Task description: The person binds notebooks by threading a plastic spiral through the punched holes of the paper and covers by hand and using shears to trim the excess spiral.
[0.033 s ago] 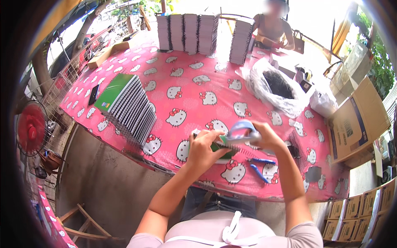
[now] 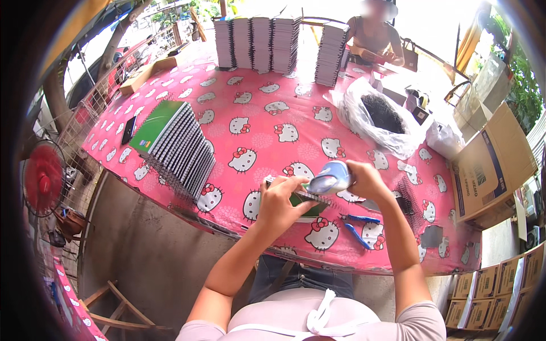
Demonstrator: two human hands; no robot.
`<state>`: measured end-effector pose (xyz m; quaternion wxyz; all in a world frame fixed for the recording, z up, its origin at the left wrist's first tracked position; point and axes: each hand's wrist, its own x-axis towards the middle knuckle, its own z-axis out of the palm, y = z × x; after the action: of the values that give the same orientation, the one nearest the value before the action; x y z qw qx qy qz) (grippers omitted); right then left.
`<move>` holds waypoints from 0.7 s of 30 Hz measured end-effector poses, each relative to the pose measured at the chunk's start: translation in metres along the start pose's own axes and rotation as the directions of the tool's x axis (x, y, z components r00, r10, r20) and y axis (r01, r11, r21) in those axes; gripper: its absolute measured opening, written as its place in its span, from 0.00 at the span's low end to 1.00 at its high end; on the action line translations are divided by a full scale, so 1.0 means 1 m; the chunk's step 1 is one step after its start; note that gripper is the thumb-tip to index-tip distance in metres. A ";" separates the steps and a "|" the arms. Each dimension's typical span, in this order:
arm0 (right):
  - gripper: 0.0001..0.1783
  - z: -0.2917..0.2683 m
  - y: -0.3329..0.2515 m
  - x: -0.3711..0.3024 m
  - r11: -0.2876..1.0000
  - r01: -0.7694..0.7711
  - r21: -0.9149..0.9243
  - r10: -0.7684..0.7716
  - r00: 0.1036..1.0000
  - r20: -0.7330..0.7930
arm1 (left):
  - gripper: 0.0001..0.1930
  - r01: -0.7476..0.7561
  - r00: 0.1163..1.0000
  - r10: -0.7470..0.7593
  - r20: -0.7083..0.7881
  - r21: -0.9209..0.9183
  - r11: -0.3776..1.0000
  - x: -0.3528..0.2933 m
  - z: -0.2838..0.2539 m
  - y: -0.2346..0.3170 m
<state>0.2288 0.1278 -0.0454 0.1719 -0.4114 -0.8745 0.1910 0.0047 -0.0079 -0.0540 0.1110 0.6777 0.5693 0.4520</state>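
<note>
At the near edge of the table, my left hand (image 2: 278, 206) grips a green-covered notebook (image 2: 314, 209) by its left part, thumb and fingers closed on it. My right hand (image 2: 365, 181) is closed around a rounded light-blue and white object (image 2: 331, 177), whose exact kind I cannot make out. It is held tilted just above the notebook's far edge, close to my left fingertips. A wire spiral shows along that edge, partly hidden. Blue-handled pliers (image 2: 357, 232) lie spread on the cloth to the right of the notebook.
A leaning stack of green spiral notebooks (image 2: 176, 149) stands at left beside a phone (image 2: 129, 130). Tall notebook stacks (image 2: 259, 45) line the far side, near a seated person (image 2: 375, 42). At right are a plastic bag of black coils (image 2: 380, 116), loose coils (image 2: 413, 204) and a cardboard box (image 2: 486, 173).
My right hand has turned the light-blue object, so its broader rounded side now shows instead of a ring-like outline. My left hand stays on the notebook.
</note>
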 end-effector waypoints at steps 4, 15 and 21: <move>0.24 0.001 -0.016 0.005 0.913 0.167 0.371 -0.174 0.985 -0.016 | 0.23 -0.049 0.997 0.050 -0.055 0.012 0.999 0.004 -0.006 -0.012; 0.21 0.011 -0.039 0.026 0.676 0.044 0.736 -0.132 0.989 0.063 | 0.16 0.208 0.890 -0.431 -0.148 -0.710 0.673 -0.018 -0.012 -0.037; 0.18 0.016 -0.048 0.042 0.757 0.129 0.640 -0.221 0.973 0.065 | 0.15 0.234 0.893 -0.438 -0.100 -0.727 0.645 -0.020 -0.017 -0.049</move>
<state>0.1645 0.1294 -0.0303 0.2570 -0.2321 -0.8037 0.4839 -0.0400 -0.0155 -0.0866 0.3633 0.3983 0.4820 0.6907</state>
